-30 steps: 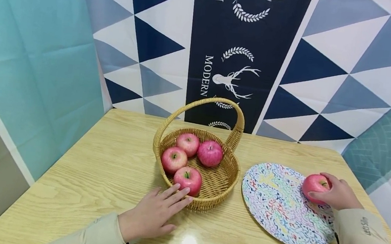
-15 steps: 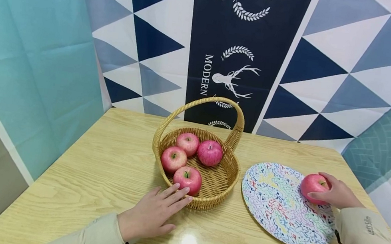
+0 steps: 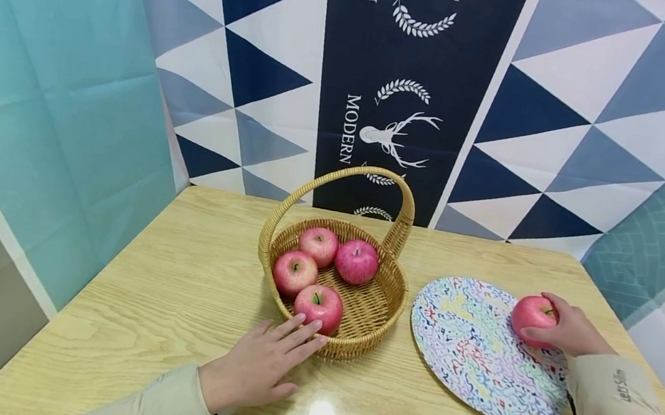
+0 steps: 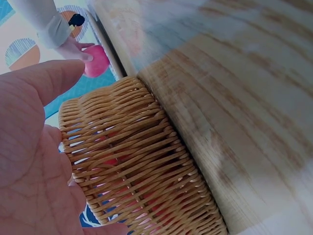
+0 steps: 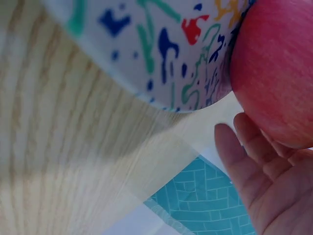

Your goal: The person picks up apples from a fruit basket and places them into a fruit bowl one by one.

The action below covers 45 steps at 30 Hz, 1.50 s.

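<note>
— Backdrop first: what could be read on the cloth (image 3: 385, 70) behind the counter (image 3: 174, 299)?

— "MODERN" ran down its dark panel beside a white stag and wheat sprigs; higher up only "RN" showed. The right sleeve (image 3: 624, 405) bore small lettering too blurred to read.

— And on the counter?

— A wicker basket (image 3: 383, 302) with three apples (image 3: 319, 305) near its front and one further back, then a speckled plate (image 3: 464, 346) beside it. The left hand (image 3: 259, 363) lay flat, fingers straight, tips touching the basket's wall. The right hand (image 3: 568, 327) curled round a fifth apple (image 3: 532, 312) at the plate's far right edge.

— Did the wrist views add anything?

— The left showed the weave close up; the right showed that apple (image 5: 279, 68) against the plate's rim (image 5: 161, 58).
</note>
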Motion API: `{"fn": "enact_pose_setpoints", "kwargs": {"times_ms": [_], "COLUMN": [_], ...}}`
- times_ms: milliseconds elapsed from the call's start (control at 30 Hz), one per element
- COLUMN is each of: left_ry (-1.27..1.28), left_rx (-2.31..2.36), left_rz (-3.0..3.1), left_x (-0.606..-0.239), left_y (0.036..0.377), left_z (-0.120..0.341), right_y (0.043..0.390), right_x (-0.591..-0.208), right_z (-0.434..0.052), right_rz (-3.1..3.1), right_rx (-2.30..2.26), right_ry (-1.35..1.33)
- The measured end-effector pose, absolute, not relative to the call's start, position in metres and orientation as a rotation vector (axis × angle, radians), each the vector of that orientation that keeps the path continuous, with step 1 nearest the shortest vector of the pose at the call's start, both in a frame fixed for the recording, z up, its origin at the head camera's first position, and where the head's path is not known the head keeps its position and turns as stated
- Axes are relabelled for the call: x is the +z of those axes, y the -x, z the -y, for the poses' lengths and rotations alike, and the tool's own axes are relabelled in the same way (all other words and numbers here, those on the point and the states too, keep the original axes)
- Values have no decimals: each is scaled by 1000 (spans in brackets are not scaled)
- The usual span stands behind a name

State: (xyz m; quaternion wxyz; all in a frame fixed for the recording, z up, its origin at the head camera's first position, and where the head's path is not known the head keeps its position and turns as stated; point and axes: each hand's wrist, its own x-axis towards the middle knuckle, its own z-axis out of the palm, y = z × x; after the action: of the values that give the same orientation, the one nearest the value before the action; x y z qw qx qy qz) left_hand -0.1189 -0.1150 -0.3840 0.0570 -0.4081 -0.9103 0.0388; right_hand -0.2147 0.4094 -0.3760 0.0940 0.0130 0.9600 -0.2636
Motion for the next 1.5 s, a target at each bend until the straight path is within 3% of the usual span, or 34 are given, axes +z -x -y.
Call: {"fn": "enact_pose_setpoints", "kwargs": {"times_ms": [533,833,1500], "left_ry": [1252,1249,1240], "left_rx": [146,148,156], "left_rz": [2770,2776,2766], "left_x": [-382,-380,-380], "left_y": [119,118,117], "left_z": [115,114,113], "right_y": [225,227,224], "right_x": [-360,-343,-340], "right_z": [-371,-328,-268], "right_rz": [-3114,-3143,-3103], "right_rx": [-721,-771,-836], "right_ry": [-17,287,553]}}
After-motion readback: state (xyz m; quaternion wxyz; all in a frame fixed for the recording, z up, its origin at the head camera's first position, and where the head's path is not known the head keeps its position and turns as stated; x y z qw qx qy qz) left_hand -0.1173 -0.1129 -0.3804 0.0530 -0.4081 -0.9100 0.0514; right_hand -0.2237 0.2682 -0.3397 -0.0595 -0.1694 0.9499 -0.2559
